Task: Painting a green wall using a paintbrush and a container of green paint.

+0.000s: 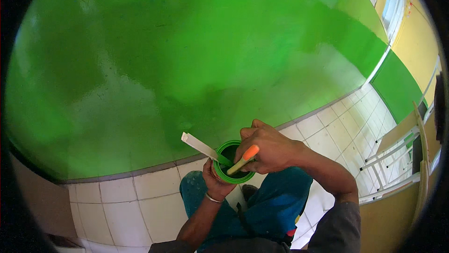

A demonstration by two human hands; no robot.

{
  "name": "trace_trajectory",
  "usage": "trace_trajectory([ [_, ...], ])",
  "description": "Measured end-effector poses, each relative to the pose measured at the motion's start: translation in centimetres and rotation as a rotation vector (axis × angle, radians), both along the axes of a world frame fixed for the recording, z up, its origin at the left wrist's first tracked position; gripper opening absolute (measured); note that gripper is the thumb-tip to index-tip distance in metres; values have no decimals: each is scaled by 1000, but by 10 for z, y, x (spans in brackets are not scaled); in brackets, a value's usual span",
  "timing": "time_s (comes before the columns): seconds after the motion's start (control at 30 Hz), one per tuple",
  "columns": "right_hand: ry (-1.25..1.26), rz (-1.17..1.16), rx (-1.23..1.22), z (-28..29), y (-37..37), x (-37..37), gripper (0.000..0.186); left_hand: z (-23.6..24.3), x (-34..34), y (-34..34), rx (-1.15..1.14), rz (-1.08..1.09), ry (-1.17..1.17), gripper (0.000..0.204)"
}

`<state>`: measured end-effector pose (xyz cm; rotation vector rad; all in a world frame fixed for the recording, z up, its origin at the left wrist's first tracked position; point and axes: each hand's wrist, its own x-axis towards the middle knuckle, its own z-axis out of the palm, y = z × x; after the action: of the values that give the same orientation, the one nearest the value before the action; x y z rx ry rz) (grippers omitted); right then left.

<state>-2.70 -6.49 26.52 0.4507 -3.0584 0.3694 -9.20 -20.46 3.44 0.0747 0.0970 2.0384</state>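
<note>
In front of my knees, a paint can [216, 174] with a green-smeared rim is gripped from its left side by my left hand [219, 185], fingers curled round it. My right hand [267, 146] is closed at the can's right rim, on a paintbrush [237, 165] with a yellowish handle and an orange end. The brush's lower end dips into the can, where its bristles are hidden. A pale flat stick [200, 145] leans out over the can's left rim, its lower part coated green. Dark green paint shows inside.
A glossy green wall [187, 66] rises ahead, above a floor of pale tiles [117, 201]. Chairs with white metal frames and wooden panels [393, 138] stand at the right. A green and yellow surface [397, 80] is beyond them.
</note>
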Motion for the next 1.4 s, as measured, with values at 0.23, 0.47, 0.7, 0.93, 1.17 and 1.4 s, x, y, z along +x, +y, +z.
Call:
trace_trajectory([
  [0.23,-24,-9,3,0,5,-4,25,14,0,2,-2,10,-90,65],
  [0.47,154,-183,-400,19,24,12,26,19,-4,5,25,10,-74,63],
  [0.7,146,58,-377,28,39,34,22,16,-11,21,43,1,-51,77],
  [0.93,240,-36,-325,38,75,58,22,23,-17,47,56,-38,4,72],
  [1.17,501,-521,-1235,-56,98,62,36,32,-17,82,19,-80,101,74],
  [1.4,667,-365,-2439,-181,141,83,39,29,-4,110,-74,-99,79,72],
])
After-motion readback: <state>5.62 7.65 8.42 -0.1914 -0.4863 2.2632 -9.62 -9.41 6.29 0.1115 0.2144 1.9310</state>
